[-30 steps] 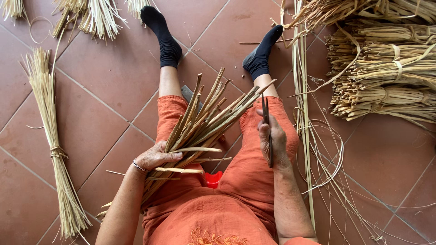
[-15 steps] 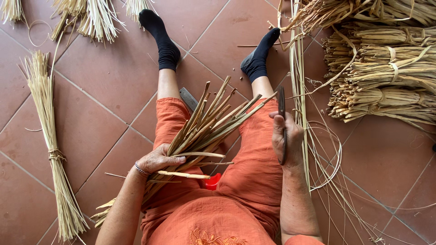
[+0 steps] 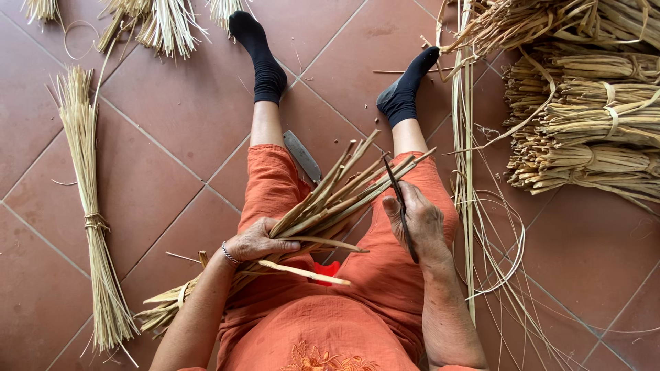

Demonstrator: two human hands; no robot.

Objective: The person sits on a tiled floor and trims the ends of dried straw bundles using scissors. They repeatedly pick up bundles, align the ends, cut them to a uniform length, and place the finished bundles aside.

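Left hand [image 3: 258, 242] grip closed around a bundle of reeds [image 3: 330, 199]; right hand [image 3: 419, 220] grip clasps a dark thin blade [image 3: 401, 206].

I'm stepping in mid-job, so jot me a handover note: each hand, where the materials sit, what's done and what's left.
Left hand: gripping a fan of reed stalks across the lap.
Right hand: holding a thin dark blade, tip against the stalks.
Knife lies between the legs.
Done: tied bundles stacked on the right, one tied sheaf on the left.
Left: the held stalks, untied; loose strands on the tiles.
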